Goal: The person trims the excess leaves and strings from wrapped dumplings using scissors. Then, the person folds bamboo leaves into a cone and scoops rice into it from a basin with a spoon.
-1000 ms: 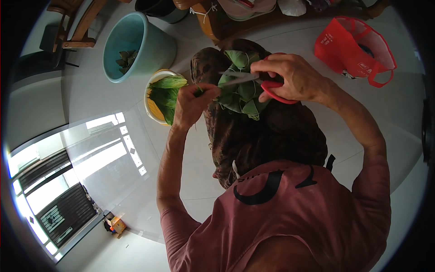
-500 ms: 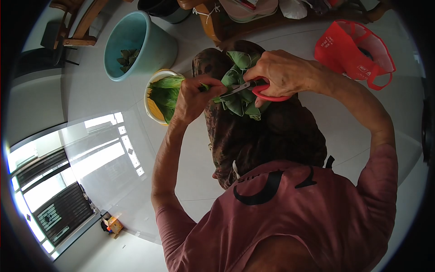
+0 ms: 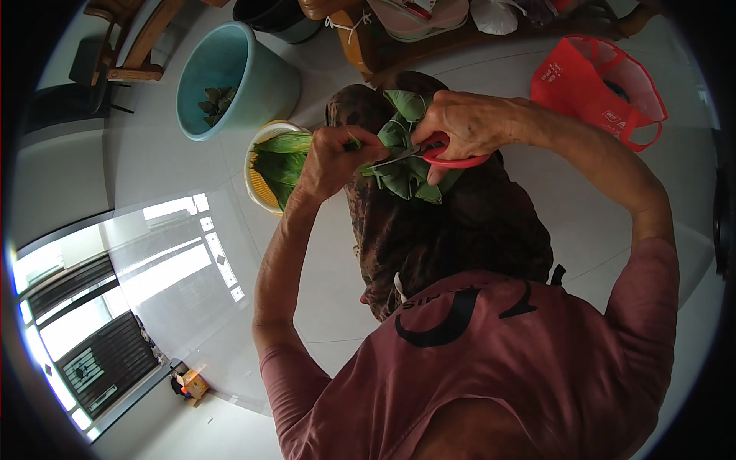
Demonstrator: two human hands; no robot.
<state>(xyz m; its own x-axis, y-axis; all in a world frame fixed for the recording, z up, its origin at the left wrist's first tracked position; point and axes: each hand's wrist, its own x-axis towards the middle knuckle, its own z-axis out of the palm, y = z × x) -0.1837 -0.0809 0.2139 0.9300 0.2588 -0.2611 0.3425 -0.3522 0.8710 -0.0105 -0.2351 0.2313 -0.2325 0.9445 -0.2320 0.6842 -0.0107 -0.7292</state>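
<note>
Red-handled scissors (image 3: pixel 462 161) are in my right hand (image 3: pixel 469 123), with fingers through and around the handles. Their blades point left, toward the fingertips of my left hand (image 3: pixel 336 159). That hand is closed in a pinch; a bit of green shows at its fingers, but what it grips is too small to make out. Under the blades, a bunch of leaf-wrapped zongzi (image 3: pixel 395 132) tied with thin string lies on my lap (image 3: pixel 452 222). My right hand partly hides the bunch.
Long green leaves (image 3: pixel 282 167) lie in a yellow-and-white basket (image 3: pixel 251 178) beside my left hand. Behind it stands a blue bucket (image 3: pixel 264 77) with several zongzi (image 3: pixel 217 103) inside. A red bag (image 3: pixel 563 77) is on the floor at right, and wooden furniture (image 3: pixel 356 46) stands ahead.
The scissors and my right hand have shifted slightly, and the blades look closer together. My left hand stays in nearly the same place, still pinched.
</note>
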